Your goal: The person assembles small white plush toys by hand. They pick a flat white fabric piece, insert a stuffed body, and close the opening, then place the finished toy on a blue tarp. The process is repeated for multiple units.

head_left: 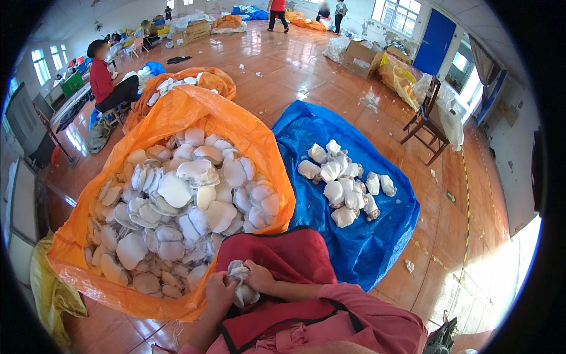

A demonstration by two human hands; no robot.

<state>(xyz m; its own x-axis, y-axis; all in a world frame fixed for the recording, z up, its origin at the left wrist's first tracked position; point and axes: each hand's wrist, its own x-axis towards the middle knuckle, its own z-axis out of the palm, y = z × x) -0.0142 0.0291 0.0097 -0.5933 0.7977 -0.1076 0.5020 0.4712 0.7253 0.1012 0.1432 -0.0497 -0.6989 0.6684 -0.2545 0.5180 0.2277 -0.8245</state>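
Over the dark red apron (283, 253) on my lap, both hands grip a crumpled whitish-grey soft fabric piece (238, 271). My left hand (219, 292) pinches its left side. On its right side, my right hand (259, 277) is closed, with the fingers partly hidden. Part of the piece hangs below the fingers. Just beyond and to the left lies a wide orange sack (268, 147), heaped with flat, rounded white fabric pieces (174, 190). To the right, several plump white bundles (333, 192) rest in a loose group on a blue sheet (368, 253).
A wooden chair (429, 121) with plastic bags on it stands at the right. Behind the orange sack is another orange sack (221, 82), near a seated person in red (101, 82). Cardboard boxes (358, 58) and a yellow sack (398, 76) lie farther back. White scraps dot the tiled floor.
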